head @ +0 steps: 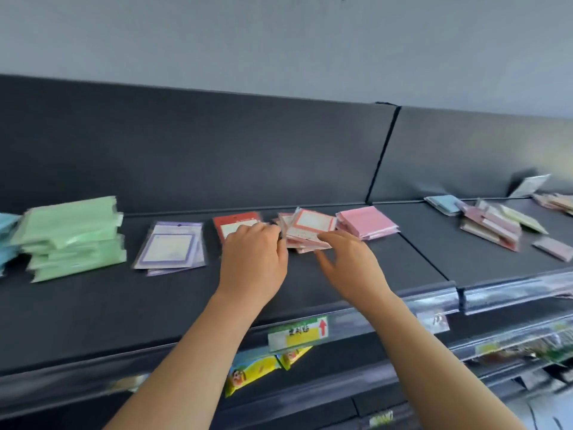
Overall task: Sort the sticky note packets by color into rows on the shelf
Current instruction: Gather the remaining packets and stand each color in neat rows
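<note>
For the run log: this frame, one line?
left hand: at red packet, grip unclear | right hand: open, touching framed pile | green stack: untouched

Left hand [252, 259], right hand [350, 262] touching pink-bordered packets [310, 228], dark shelf [124, 305]

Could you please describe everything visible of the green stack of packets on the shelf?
The green stack is a loose pile of pale green packets in glossy clear wrap, several high, edges not squared. It lies on the dark shelf, toward the back at the left. Blue packets sit close at its left; purple-framed packets lie apart to its right. Neither the left hand nor the right hand touches it.
</note>
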`<state>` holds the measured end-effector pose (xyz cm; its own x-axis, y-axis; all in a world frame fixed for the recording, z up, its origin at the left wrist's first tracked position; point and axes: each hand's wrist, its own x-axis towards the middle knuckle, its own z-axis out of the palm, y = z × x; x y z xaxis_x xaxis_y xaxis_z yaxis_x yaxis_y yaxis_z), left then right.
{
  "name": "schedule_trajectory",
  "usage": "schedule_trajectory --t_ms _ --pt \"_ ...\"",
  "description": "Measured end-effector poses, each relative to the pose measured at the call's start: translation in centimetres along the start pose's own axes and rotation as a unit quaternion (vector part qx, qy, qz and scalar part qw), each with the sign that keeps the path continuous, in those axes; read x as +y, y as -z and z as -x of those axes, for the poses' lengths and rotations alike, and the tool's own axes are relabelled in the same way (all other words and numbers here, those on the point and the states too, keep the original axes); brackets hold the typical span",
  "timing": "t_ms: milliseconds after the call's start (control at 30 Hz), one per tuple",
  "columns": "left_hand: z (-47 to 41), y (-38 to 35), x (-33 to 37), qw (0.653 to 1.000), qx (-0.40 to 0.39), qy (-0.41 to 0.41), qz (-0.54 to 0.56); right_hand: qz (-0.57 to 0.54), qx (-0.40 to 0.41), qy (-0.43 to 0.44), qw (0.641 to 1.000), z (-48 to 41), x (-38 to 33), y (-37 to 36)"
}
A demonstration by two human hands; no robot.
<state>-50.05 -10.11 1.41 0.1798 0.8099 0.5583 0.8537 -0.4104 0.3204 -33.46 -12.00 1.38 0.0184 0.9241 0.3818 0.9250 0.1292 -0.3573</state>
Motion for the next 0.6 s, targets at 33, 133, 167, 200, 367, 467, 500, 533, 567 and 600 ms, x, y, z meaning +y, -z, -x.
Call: schedule_trajectory --t_ms 33,133,167,200,367,467,500,533,567,600 --pt "-0.3 -0.8 1.7 1.0 -0.002 -0.003 0.008 0.007 0.0 -0.006 1.0 0.3 1.8 0.7" --pt "-1.4 -3.3 5.7 1.0 -0.019 -0.011 0.008 0.022 -0.01 -0.026 0.999 1.0 6.6 2.4" --pt "-1.9 -4.1 6.7 1.0 -0.026 -0.015 0.007 0.023 -0.011 -0.036 0.999 1.1 8.1 2.9" --pt "-2.4 -5.0 7.7 0.999 -0.033 -0.018 0.009 0.023 -0.01 -0.046 0.999 1.1 9.5 3.3" --pt "-5.2 -8.9 12.1 0.997 -0.063 -0.03 0.032 0.032 -0.009 -0.09 0.995 0.0 15.4 4.7" --pt "-7.0 -11.4 14.3 0.995 -0.073 -0.044 0.046 0.043 -0.004 -0.116 0.992 -1.3 18.3 5.3" --pt "-7.6 -12.0 15.0 0.995 -0.075 -0.051 0.047 0.047 -0.001 -0.124 0.991 -1.8 19.2 5.6" --pt "-8.3 -12.7 15.6 0.994 -0.078 -0.057 0.047 0.05 0.0 -0.132 0.99 -2.2 20.0 5.8" --pt "-9.0 -13.3 16.3 0.993 -0.083 -0.063 0.048 0.052 0.0 -0.139 0.989 -2.6 20.9 6.2" --pt "-9.7 -13.9 17.0 0.992 -0.09 -0.066 0.051 0.054 -0.001 -0.145 0.988 -3.0 21.8 6.6"
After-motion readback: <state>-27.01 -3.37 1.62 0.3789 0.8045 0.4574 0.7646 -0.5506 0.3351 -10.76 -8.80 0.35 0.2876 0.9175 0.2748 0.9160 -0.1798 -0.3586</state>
